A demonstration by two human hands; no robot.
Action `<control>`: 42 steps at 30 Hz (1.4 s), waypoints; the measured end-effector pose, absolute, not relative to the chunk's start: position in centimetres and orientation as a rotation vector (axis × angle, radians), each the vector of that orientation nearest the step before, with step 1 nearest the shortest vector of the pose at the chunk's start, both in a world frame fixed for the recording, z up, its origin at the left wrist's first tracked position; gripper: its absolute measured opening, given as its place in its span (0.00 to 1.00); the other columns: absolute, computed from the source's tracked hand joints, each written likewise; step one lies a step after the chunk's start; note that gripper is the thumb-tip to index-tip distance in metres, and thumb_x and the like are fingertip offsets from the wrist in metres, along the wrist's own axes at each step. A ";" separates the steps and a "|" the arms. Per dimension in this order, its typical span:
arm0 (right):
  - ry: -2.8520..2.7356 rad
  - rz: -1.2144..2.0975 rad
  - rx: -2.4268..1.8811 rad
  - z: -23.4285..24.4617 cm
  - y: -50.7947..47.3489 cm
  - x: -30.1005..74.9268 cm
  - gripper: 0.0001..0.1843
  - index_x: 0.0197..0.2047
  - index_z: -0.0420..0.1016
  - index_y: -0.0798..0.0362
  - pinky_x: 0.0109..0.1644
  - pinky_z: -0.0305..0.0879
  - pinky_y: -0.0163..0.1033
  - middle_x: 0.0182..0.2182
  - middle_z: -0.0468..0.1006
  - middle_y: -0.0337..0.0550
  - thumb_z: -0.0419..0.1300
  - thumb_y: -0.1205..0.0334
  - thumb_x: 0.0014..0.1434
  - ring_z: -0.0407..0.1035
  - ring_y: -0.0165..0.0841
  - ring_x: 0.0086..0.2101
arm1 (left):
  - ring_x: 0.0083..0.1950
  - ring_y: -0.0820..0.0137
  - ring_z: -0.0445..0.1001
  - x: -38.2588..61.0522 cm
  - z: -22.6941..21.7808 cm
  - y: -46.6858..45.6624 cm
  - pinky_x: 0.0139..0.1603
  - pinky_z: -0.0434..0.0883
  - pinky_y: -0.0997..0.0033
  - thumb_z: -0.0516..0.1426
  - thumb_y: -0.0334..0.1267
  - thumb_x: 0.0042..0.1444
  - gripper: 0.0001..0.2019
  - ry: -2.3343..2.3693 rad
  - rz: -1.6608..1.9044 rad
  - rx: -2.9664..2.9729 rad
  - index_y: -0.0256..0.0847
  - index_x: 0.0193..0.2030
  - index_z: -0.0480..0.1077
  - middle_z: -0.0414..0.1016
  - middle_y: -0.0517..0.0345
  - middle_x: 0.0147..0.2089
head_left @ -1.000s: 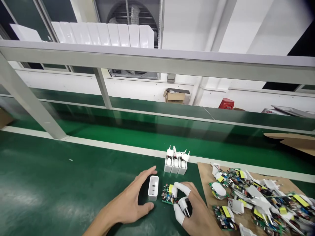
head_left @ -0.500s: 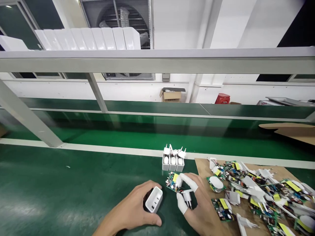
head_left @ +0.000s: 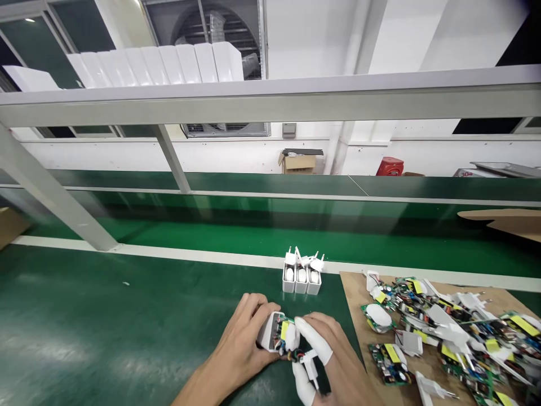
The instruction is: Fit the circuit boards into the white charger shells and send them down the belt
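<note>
A dark green bench [head_left: 93,316] with a smooth, softly reflective top was edged at the back by a pale strip, beyond which a brighter green channel was seen. The space was crossed by a grey metal crossbar [head_left: 270,105], and a large fan [head_left: 220,28] was set in the white wall behind. A small cardboard box [head_left: 300,164] was placed near that wall.

The left hand [head_left: 239,338] was held low over the bench, its fingers curled snugly around a white charger housing [head_left: 266,336], which was tilted with its open end toward the right hand [head_left: 340,361]. By the right hand, thumb and forefinger bent inward, a circuit board [head_left: 284,332] was pinched at the housing's mouth; how far it was inserted could not be told.

The right thumb and forefinger were covered by white finger cots [head_left: 315,339]. A glossy white plug [head_left: 310,365] was joined to the board by thin wires. Three box-shaped white housings [head_left: 301,287], filled and topped with plugs, were lined up behind. On a matte brown cardboard sheet [head_left: 354,301], yellow-taped circuit boards [head_left: 391,363] were heaped.
</note>
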State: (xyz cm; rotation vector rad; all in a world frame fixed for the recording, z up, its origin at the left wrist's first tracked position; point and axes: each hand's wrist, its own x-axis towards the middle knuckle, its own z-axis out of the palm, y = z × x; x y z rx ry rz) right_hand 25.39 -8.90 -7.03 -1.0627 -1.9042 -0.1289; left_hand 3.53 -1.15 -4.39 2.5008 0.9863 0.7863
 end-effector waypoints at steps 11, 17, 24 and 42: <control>-1.926 -0.195 -1.051 -7.2 -8.4 25.4 0.40 0.71 0.61 0.64 0.55 0.75 0.53 0.56 0.75 0.59 0.54 0.75 0.54 0.68 0.49 0.57 | 0.52 0.56 0.68 3.7 -4.8 -1.3 0.50 0.73 0.56 0.71 0.38 0.60 0.28 0.937 0.743 2.529 0.46 0.62 0.65 0.65 0.51 0.53; -1.928 -0.134 -1.091 -6.3 -8.9 25.4 0.38 0.70 0.62 0.64 0.56 0.74 0.53 0.56 0.75 0.58 0.53 0.77 0.55 0.66 0.48 0.57 | 0.52 0.56 0.67 3.7 -4.7 -1.2 0.50 0.73 0.56 0.70 0.41 0.62 0.26 0.929 0.690 2.519 0.47 0.61 0.65 0.65 0.51 0.53; -1.968 -0.110 -1.105 -4.7 -9.3 25.4 0.35 0.69 0.62 0.65 0.57 0.74 0.51 0.55 0.74 0.59 0.53 0.78 0.58 0.66 0.47 0.58 | 0.51 0.56 0.68 3.8 -4.5 -1.4 0.50 0.74 0.56 0.70 0.42 0.62 0.25 0.929 0.686 2.520 0.44 0.61 0.65 0.66 0.50 0.53; -1.953 0.226 -1.047 -5.8 -8.6 26.4 0.26 0.67 0.69 0.49 0.65 0.74 0.42 0.63 0.76 0.52 0.54 0.73 0.68 0.75 0.39 0.60 | 0.69 0.55 0.73 3.6 -5.2 -2.2 0.70 0.71 0.45 0.63 0.34 0.65 0.39 0.788 0.644 1.891 0.56 0.78 0.52 0.70 0.47 0.71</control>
